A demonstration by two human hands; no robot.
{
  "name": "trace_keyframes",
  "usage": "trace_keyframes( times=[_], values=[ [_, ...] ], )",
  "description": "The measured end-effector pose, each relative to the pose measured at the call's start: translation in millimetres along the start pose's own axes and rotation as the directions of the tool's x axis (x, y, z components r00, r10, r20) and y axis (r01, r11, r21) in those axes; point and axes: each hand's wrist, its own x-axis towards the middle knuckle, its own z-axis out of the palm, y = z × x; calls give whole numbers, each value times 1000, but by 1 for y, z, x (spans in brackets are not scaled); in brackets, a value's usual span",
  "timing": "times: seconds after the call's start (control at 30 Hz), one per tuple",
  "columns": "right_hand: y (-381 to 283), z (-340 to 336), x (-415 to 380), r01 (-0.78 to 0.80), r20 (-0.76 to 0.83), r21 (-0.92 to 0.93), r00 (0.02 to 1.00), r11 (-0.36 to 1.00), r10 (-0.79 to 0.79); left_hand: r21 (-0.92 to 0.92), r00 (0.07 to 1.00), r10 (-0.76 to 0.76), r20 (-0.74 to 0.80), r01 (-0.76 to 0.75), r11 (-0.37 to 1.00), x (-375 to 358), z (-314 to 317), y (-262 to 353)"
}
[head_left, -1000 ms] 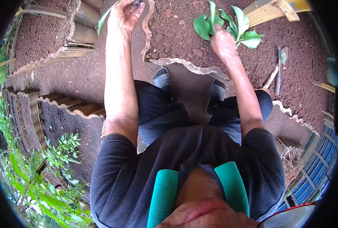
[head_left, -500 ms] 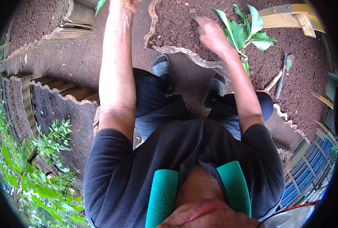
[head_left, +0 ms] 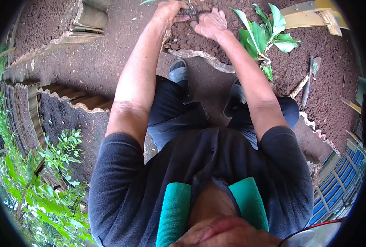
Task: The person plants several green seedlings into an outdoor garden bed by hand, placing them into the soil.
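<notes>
At the top of the head view, my left hand (head_left: 170,12) is closed around the base of a seedling (head_left: 190,9); part of its leaves lies beyond the frame edge. Dark roots or soil show below the stem. Close on the right, my right hand (head_left: 211,24) rests on the crumbly soil (head_left: 187,37), thumb stretched toward the seedling and fingers apart. It appears to hold nothing. To its right lies a leafy plant (head_left: 265,37) with broad green leaves and a bare lower stem, on the same bed.
A wavy sheet edging (head_left: 203,56) borders the bed before my feet. Hand tools with a metal blade (head_left: 316,66) lie on the soil at right. A yellowish curved frame (head_left: 306,18) stands top right. Corrugated edging (head_left: 78,103) and leafy shoots (head_left: 63,152) are at left.
My left hand has come down and right, bringing the seedling to the soil. My right hand has shifted left and up, beside it. The leafy plant at right stays in place.
</notes>
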Motion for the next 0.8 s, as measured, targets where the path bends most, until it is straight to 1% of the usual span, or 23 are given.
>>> trace_keyframes(
  times=[0.03,0.1,0.13,0.17,0.2,0.23,0.27,0.3,0.33,0.37,0.4,0.43,0.47,0.5,0.53,0.57,0.63,0.7,0.73,0.77,0.8],
  values=[
    [0,1,-6,-14,0,21,1000,1000,14,-47,1000,-29,10,30,998,3,-2,-1],
    [3,3,-22,-17,23,41,1000,999,16,-77,1000,10,16,-8,997,5,-10,-8],
    [9,15,-26,23,-106,63,994,998,-16,-96,999,32,20,-30,995,9,-12,-9],
    [16,38,-34,64,-229,81,972,995,-44,-115,1000,18,-9,-19,993,16,-12,-10],
    [21,51,-38,110,-348,92,935,990,-72,-148,1000,20,4,-19,989,17,-10,-7],
    [21,39,-39,82,-207,60,976,995,-67,-181,1000,18,10,-16,983,17,-8,0],
    [19,27,-35,59,-95,45,994,997,-55,-210,1000,4,14,-1,978,14,-8,3],
    [13,11,-28,39,14,28,999,999,-39,-166,999,-40,-37,33,986,18,-6,6],
    [11,6,-21,22,117,8,993,1000,-23,-154,1000,-24,-17,21,988,17,-5,12],
    [19,32,-9,72,-99,-81,992,994,-80,-145,1000,-10,4,10,989,14,-3,16],
    [19,28,0,53,6,-56,999,997,-52,-136,1000,7,25,-4,991,12,-1,16],
    [15,14,11,33,107,-34,994,999,-29,-178,999,13,32,-7,984,14,1,16],
    [12,6,19,15,204,-14,979,1000,-12,-168,1000,7,2,-6,986,11,3,12],
    [9,5,23,49,195,-40,980,998,-40,-157,1000,7,-30,-12,988,5,6,11],
    [8,3,26,51,223,-55,974,997,-38,-142,998,17,-57,-25,990,1,8,14],
    [7,0,31,48,247,-72,969,996,-29,-194,998,66,-5,-66,979,1,5,11],
    [8,-4,28,64,302,-105,953,992,-29,-154,999,37,-16,-39,987,4,5,12],
    [13,-10,22,75,305,-103,952,992,-41,-118,1000,4,-25,-7,993,8,7,14],
    [17,-11,15,82,316,-103,948,991,-46,-112,1000,21,9,-20,994,9,8,13],
    [26,-16,6,109,372,-107,926,988,-62,-110,998,35,44,-30,994,9,8,12],
    [34,-11,-2,126,328,-102,941,987,-86,-112,995,58,77,-49,993,13,8,11]
  ],
)
